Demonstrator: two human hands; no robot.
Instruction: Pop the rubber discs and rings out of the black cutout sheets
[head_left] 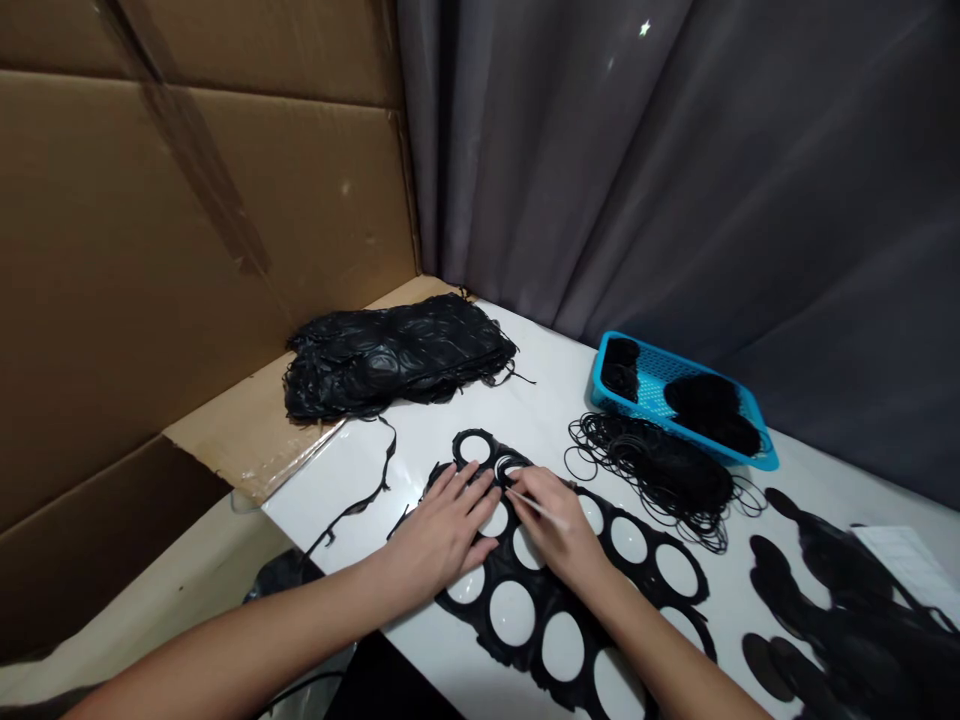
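Note:
A black rubber sheet (551, 585) with rows of round holes lies flat on the white table. My left hand (446, 530) rests on its left part, palm down with fingers spread. Pinched in my right hand (551, 515) is a thin white stick (541, 508), its tip at the rim of a hole near the sheet's far edge. A thin black ring (510, 466) shows at that hole, just beyond my fingertips; whether it is still joined to the sheet I cannot tell. My right forearm hides part of the sheet.
A stack of black rubber sheets (397, 355) lies at the back left by a cardboard wall (210, 200). To the right are a heap of black rings (660, 475), a blue basket (652, 390) holding black pieces, and black discs (825, 590). A torn strip (367, 495) lies left.

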